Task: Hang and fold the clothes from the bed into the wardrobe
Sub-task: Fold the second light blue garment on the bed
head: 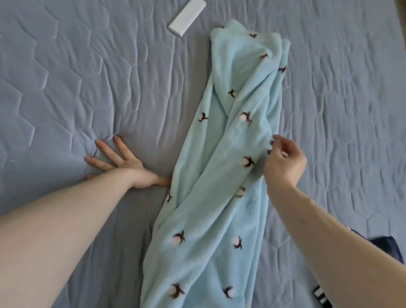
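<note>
Folding stage: judged early; the light blue fleece garment lay lengthwise as a long, loosely gathered strip, not yet doubled end to end.
Garment position: it rested on the bed, running from the near edge of view towards the far side, its far end reaching close to the white box without touching it.
Garment condition: soft ridges and a diagonal overlap ran along its length, so the strip was narrowed but not smoothed flat.
Left hand: flat on the quilted cover, fingers spread and straight, gripping nothing; the thumb lay just beside the garment's left edge. The cover dimpled around it, so it was judged to be bearing the person's weight while leaning over.
Right hand: raised over the garment's right edge, fingers loosely bent towards the cloth. Whether the fingertips pinched the edge or hung just clear of it could not be determined.
Probable purpose: the right hand was placed where the top layer ended, which suited drawing that edge over or straightening it.
Other cloth: a dark item with white markings lay at the near right, partly behind the right forearm and apart from the work in hand.
Wardrobe: not in view.
</note>
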Demonstrator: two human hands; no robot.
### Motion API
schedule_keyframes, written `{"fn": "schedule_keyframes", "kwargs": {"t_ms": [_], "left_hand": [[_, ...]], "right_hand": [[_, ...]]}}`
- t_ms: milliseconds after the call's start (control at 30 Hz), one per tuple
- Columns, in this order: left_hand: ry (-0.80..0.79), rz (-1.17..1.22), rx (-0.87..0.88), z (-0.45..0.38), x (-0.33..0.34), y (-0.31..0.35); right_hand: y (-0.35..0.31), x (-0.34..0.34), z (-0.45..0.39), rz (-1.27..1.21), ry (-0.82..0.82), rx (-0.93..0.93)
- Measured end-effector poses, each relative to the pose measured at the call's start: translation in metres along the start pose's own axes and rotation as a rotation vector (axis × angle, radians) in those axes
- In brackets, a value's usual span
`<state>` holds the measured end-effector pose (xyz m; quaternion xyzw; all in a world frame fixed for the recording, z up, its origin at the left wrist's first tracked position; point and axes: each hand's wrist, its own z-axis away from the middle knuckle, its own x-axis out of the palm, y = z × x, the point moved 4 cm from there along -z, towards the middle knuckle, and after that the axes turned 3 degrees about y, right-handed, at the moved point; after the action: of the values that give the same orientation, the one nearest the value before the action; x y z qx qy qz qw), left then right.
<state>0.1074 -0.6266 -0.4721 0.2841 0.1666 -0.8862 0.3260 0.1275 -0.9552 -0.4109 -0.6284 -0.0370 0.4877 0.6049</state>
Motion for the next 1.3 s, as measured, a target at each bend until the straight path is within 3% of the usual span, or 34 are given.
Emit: {"fn": "schedule_keyframes", "kwargs": {"t_ms": [33, 133, 267, 333, 433, 500, 600, 667, 733, 800, 900, 933, 967, 1067, 1200, 1300], "left_hand": [[0.009, 0.004, 0.011, -0.001, 0.002, -0.001], [0.044, 0.009, 0.062, 0.004, 0.005, -0.008], [0.063, -0.02, 0.173, 0.008, 0.011, -0.027], [0.067, -0.037, 0.242, 0.007, 0.015, -0.041], [0.081, -0.007, 0.364, 0.014, 0.02, -0.064], [0.116, 0.089, 0.453, 0.032, 0.028, -0.077], [0.148, 0.404, 0.563, 0.083, 0.051, -0.096], [0.109, 0.515, 0.633, 0.119, 0.073, -0.107], [0.113, 0.487, 0.693, 0.142, 0.095, -0.113], [0.207, 0.479, 0.724, 0.149, 0.109, -0.117], [0.326, 0.464, 0.709, 0.143, 0.114, -0.118], [0.342, 0.472, 0.668, 0.136, 0.117, -0.12], [0.348, 0.503, 0.603, 0.13, 0.116, -0.122], [0.269, 0.566, 0.393, 0.119, 0.113, -0.134], [-0.026, 0.482, 0.333, 0.144, 0.13, -0.147], [-0.226, 0.435, 0.243, 0.163, 0.154, -0.163]], "right_hand": [[0.005, -0.005, 0.001, 0.003, 0.009, 0.037], [0.022, -0.007, 0.016, 0.128, -0.193, 0.026], [0.004, 0.01, 0.063, 0.398, -0.3, -0.535], [-0.002, 0.031, 0.085, 0.624, -0.509, -0.689], [0.009, 0.051, 0.106, 0.994, -0.835, -0.562], [0.011, 0.042, 0.115, 0.902, -0.806, -0.503], [0.033, 0.003, 0.123, 0.558, -0.556, -0.302], [0.063, -0.029, 0.122, 0.529, -0.439, -0.046], [0.082, -0.055, 0.121, 0.523, -0.426, 0.133], [0.083, -0.078, 0.117, 0.395, -0.303, 0.121], [0.077, -0.116, 0.115, 0.161, 0.072, 0.106], [0.08, -0.123, 0.115, 0.143, 0.122, 0.138], [0.083, -0.126, 0.116, 0.171, 0.094, 0.187], [0.105, -0.128, 0.118, 0.393, -0.199, 0.31], [0.121, -0.14, 0.151, 0.453, -0.38, 0.217], [0.155, -0.153, 0.2, 0.445, -0.505, 0.312]]}}
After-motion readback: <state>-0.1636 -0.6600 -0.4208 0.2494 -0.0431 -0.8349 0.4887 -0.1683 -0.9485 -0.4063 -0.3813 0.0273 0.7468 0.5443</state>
